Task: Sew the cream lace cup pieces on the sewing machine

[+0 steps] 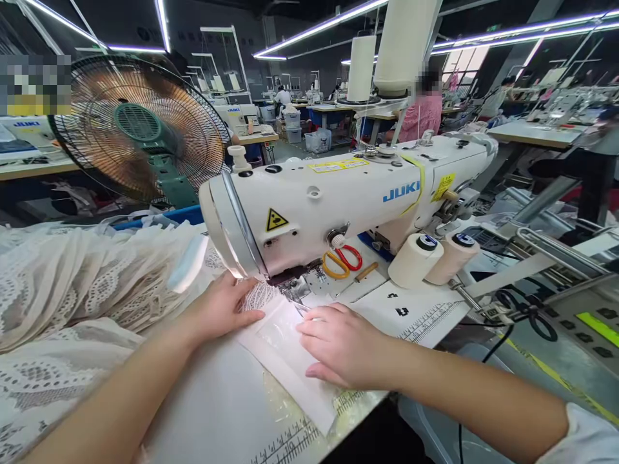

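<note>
A white sewing machine point(300, 212) stands before me, its needle area lit from under the head. My left hand point(220, 309) lies flat with thumb and fingers apart, pressing on white lace fabric point(261, 295) left of the needle. Smooth white fabric point(285, 348) continues from the lace towards the table's front edge. My right hand point(338, 341) rests over this piece, fingers curled around a thin pointed metal tool point(300, 308); most of the tool is hidden in the hand. Its tip points towards the presser foot area.
Layered lace pieces point(87, 283) cover the table's left side. Scissors with red and yellow handles point(342, 263) and a wooden-handled tool point(366, 272) lie beneath the machine arm. Thread cones point(414, 261) stand at right. A large fan point(140, 129) is behind left; a person in pink point(422, 119) sits farther back.
</note>
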A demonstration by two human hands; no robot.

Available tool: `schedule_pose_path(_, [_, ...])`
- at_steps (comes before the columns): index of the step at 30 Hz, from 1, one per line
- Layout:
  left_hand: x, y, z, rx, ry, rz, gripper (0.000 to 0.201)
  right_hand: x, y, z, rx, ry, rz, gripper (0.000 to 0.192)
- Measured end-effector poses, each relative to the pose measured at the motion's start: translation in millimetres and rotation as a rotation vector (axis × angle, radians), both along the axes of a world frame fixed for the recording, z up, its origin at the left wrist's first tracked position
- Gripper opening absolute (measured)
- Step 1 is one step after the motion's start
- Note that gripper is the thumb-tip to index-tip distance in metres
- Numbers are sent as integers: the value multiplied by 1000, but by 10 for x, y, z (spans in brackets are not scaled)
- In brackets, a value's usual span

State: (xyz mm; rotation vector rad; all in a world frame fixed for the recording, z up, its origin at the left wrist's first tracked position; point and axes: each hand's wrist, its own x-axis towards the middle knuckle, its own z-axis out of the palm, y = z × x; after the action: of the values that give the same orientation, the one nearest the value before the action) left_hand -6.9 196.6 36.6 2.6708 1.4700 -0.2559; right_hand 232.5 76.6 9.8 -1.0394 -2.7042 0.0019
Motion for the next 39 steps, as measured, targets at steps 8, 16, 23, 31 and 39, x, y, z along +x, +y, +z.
schedule_pose_path(8, [220,-655,-102,366,-223,-150,31,237,-229,102,-125,3,96,23])
schedule_pose_path(16, [513,-1335,-346,160,-115,-427,32,384,-369,36,-222,15,113,20])
schedule_pose_path(23, [419,-1312,-380,217,-184,-507,42,313,-307,44,-233,-1,98,29])
schedule_pose_path(31, [384,-1215,-334,231,-135,-489,39,238,-163,48,-201,-37,86,31])
schedule_pose_path(39, [305,-1086,-347,351,-212,-499,23,153,2,37,-107,-87,85,27])
